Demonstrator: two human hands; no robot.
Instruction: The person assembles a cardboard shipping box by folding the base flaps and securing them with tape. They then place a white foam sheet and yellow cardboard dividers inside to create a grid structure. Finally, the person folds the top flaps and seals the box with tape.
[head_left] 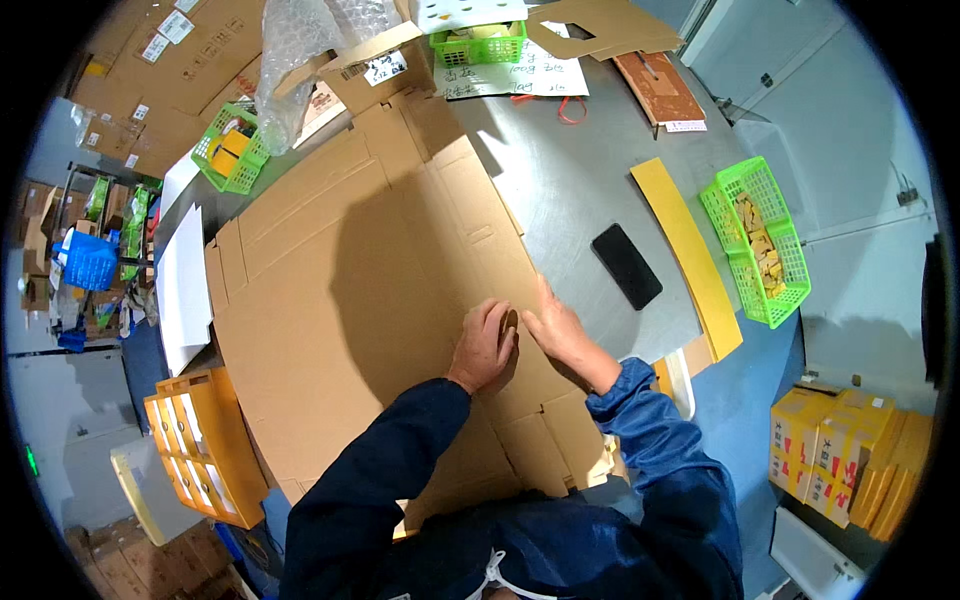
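A large flattened cardboard box [300, 330] covers much of the metal table, its creases and slotted flaps showing. On its right part rests my left hand [485, 345], closed, its fingers bent together; whatever lies under them is hidden. Close beside it, at the right edge of the cardboard, is my right hand [560, 332]. Its thumb stands apart from the stretched fingers, which touch the edge. A black phone [627, 266] lies on the table beyond my right hand, and a long yellow strip [690, 255] lies to the right of the phone.
Green baskets [757, 240] with small yellow pieces stand at the table's right edge. Another green basket [230, 150] is at the far left, near bubble wrap [290, 60]. A brown clipboard [658, 90] lies at the back. A wooden drawer unit [205, 445] stands at left, stacked cartons [835, 450] at right.
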